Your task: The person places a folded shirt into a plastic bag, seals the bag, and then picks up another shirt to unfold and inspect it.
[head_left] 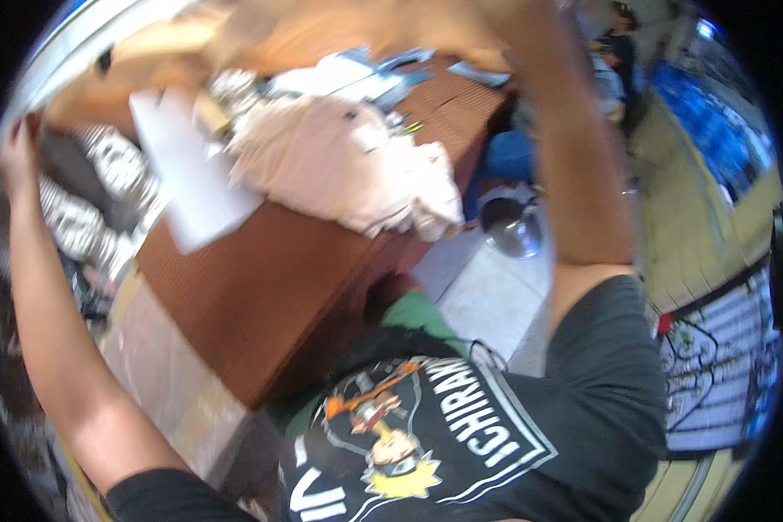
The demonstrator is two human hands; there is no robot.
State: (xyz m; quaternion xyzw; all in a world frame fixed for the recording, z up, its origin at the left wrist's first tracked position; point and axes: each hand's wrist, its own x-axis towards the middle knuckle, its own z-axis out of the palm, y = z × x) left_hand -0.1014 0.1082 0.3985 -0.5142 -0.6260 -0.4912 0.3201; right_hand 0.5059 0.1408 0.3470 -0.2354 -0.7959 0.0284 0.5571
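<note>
A tan-orange cloth (339,30) stretches across the top of the view, smeared by motion. At the far left, my left hand (16,161) is raised with its fingers closed at the cloth's left end. My right arm reaches up to the top edge, where my right hand (518,17) is blurred and partly cut off beside the cloth's right end; its fingers cannot be made out. Below the cloth, a crumpled pale pink garment (322,161) lies on a brown-covered table (244,287). A white sheet (191,174) lies to its left.
Blue and white fabric pieces (348,76) lie behind the garment. Black-and-white patterned fabric (117,165) is at the left. Right of the table are a blue object (506,157) and a shiny round metal container (515,230) on the floor. Another person (619,48) is in the far background.
</note>
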